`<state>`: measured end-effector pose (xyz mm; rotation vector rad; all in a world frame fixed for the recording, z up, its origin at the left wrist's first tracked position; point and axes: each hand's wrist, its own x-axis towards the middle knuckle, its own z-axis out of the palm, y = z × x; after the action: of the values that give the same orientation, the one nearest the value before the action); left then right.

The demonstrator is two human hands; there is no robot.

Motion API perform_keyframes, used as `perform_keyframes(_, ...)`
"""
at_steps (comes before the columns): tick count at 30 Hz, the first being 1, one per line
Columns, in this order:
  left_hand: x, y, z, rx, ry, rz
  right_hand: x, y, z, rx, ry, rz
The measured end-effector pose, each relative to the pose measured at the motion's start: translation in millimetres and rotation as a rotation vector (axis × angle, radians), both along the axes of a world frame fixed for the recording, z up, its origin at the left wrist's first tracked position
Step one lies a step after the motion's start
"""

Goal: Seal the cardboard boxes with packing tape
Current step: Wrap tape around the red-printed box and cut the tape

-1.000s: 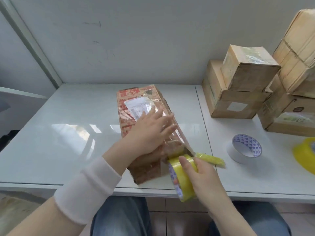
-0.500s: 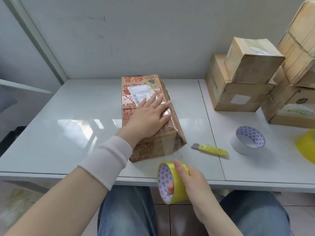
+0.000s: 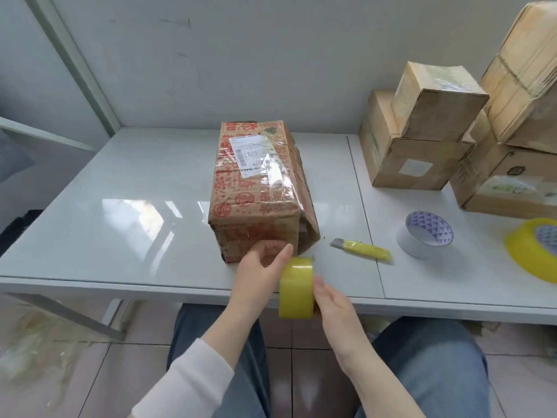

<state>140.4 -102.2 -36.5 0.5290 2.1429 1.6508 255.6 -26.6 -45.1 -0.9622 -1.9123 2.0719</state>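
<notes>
Cardboard box (image 3: 256, 188) sits in the middle of the table (image 3: 120, 206), short end towards me, flap at the near right corner gaping. Both hands are on the yellow tape roll (image 3: 297, 289) just in front of it. My right hand (image 3: 334, 306) grips the roll. My left hand (image 3: 256, 273) has its fingers curled, pinching at the top rim, probably hunting the tape end.

Risks:
- the end splits narrow or tears
- the strip folds onto itself
- nothing pins the box, so a pull could drag it

Contents: can't tell, the gap is dark. Stacked boxes (image 3: 422, 146) at right are all closed.
</notes>
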Motion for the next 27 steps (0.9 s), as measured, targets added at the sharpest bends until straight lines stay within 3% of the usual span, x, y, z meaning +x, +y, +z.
perform_keyframes(2,-5,6,-2,0.013,-0.044,-0.043,1,21,-3,0.250,0.024,-0.113)
perform_keyframes(4,-8,7,-2,0.033,-0.054,-0.052,-1,55,-7,0.658,-0.031,-0.247)
perform_keyframes(6,-11,5,-4,0.064,-0.067,-0.053,-10,90,-14,1.022,-0.213,-0.208)
perform_keyframes(8,-11,3,-5,0.090,-0.073,-0.059,-17,115,-24,1.183,-0.420,-0.092)
perform_keyframes(10,-10,3,-7,0.112,-0.062,-0.061,-21,126,-32,1.242,-0.506,-0.003)
perform_keyframes(13,-7,5,-5,0.110,-0.019,-0.057,-21,129,-33,1.250,-0.423,-0.008)
perform_keyframes(16,-6,5,-5,0.115,0.026,-0.016,-17,122,-15,0.996,-0.223,-0.159)
perform_keyframes(18,-5,4,-5,0.121,0.055,0.019,-15,110,7,0.825,0.040,-0.217)
perform_keyframes(20,-1,4,-6,0.127,0.082,0.040,-15,93,32,0.950,0.294,-0.144)
perform_keyframes(22,2,4,-6,0.134,0.095,0.054,-19,79,49,1.166,0.429,0.005)
perform_keyframes(27,6,6,-7,0.153,0.029,0.097,-30,63,61,1.458,0.382,0.096)
